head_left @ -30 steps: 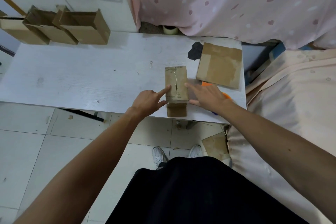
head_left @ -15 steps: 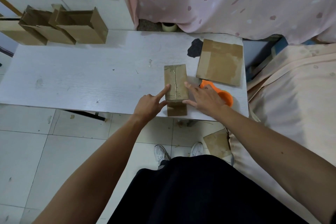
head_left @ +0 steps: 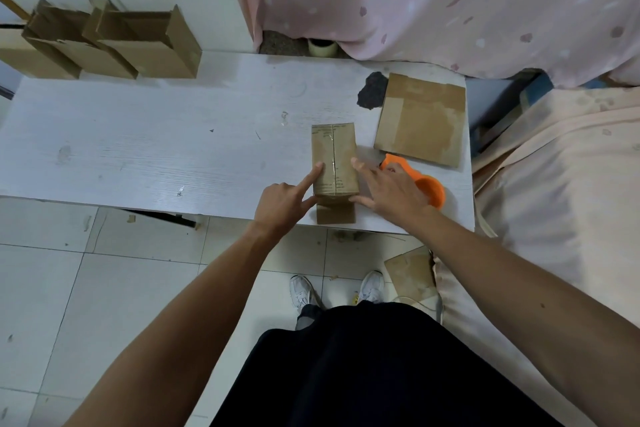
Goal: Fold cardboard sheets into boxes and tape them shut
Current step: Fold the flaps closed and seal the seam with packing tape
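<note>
Left hand (head_left: 282, 208): index finger straight, pressing the box (head_left: 341, 149) top beside its taped seam; other fingers curled, holding nothing.
Right hand (head_left: 391, 191): fingers spread, resting against the box's right side, thumb at the near corner.
Box: right of middle, near flap reaching the table (head_left: 138, 149) front edge.
Doing it well: likely smoothing tape; rub along the seam while the right hand braces.
Edges: push away from the front edge, not towards it.
Room: tape dispenser (head_left: 429, 189) just beside the right hand, flat sheet (head_left: 420, 120) beyond; more room leftwards, towards the folded boxes (head_left: 138, 42).
</note>
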